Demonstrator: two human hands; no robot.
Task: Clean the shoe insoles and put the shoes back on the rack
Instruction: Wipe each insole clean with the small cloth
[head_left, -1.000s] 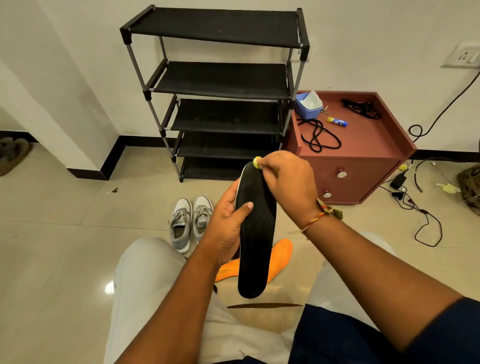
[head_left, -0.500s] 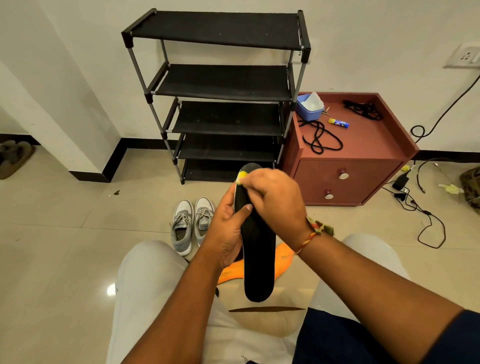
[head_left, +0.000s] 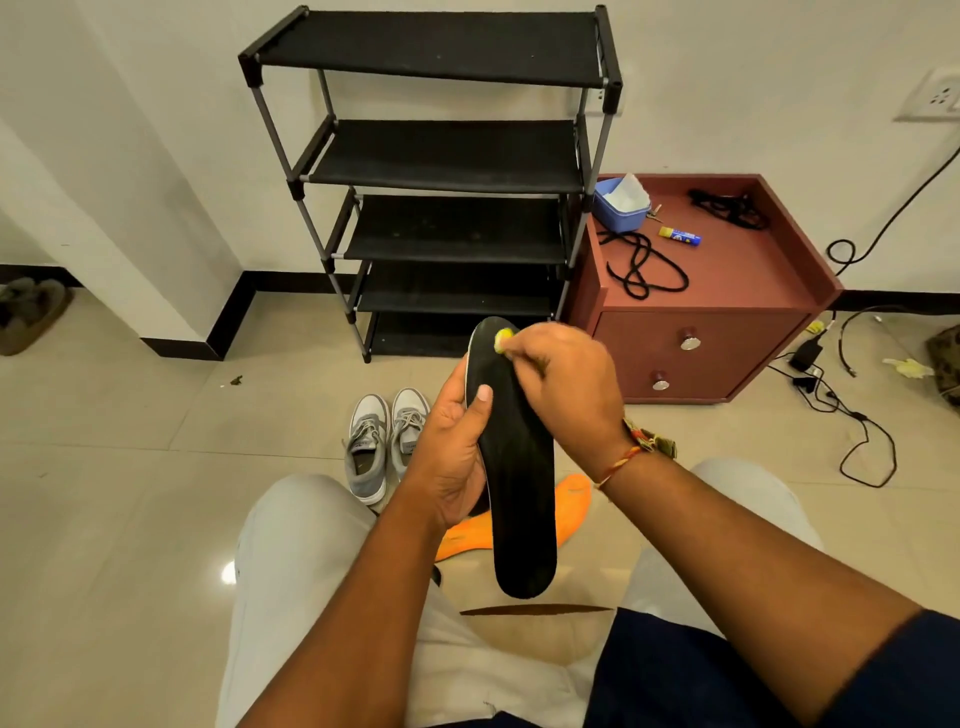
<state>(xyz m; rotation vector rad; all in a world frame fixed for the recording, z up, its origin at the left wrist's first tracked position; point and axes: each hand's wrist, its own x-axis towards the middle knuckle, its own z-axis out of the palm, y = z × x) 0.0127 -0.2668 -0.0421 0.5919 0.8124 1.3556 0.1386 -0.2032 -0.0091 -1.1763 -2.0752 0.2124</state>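
Observation:
My left hand (head_left: 453, 446) grips a long black insole (head_left: 519, 493) by its left edge, thumb on its face, holding it upright over my lap. My right hand (head_left: 561, 384) pinches a small yellow-green wad (head_left: 503, 340) and presses it against the insole's top end. An orange insole (head_left: 569, 506) lies on the floor behind the black one, partly hidden by it. A pair of grey sneakers (head_left: 387, 441) stands on the floor just left of my hands. The black shoe rack (head_left: 447, 156) stands against the wall, its shelves bare.
A reddish-brown cabinet (head_left: 737, 291) stands right of the rack, holding a blue tub (head_left: 618, 208), black cords and a glue stick. Cables and a charger trail on the floor at right. Brown footwear (head_left: 31, 312) lies at far left. My knees frame the bottom.
My right hand, which had slid the wad down the insole half a second ago, has moved back up toward its top end. The left hand keeps its grip.

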